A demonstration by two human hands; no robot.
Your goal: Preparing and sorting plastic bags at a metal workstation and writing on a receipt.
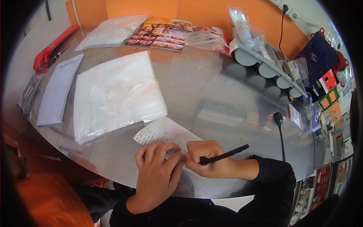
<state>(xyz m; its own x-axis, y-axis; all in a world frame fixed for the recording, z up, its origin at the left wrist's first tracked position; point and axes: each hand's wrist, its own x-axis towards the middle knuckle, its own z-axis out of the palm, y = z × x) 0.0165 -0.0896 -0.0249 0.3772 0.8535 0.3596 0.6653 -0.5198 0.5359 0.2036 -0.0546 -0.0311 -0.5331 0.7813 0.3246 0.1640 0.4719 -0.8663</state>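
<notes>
A white slip of paper (162, 128) covered with handwritten lines lies near the front edge of the metal table. My right hand (211, 160) grips a black pen (232, 152) over the slip; the fingers hide the pen's tip. My left hand (159, 172) rests on the lower left part of the paper, fingers bent and apart, with its thumb and forefinger close to the right hand's fingertips. Just beyond the slip sits a large stack of white sheets in clear plastic (117, 90), touching or overlapping the paper's upper edge.
To the left lie a white pad (60, 89) and a red bundle (49, 53). Printed leaflets (159, 34) and another plastic-wrapped stack (113, 32) are at the back. On the right stand a grey cup rack (268, 56) and a gooseneck microphone (279, 121). A person's orange garment (53, 200) is at lower left.
</notes>
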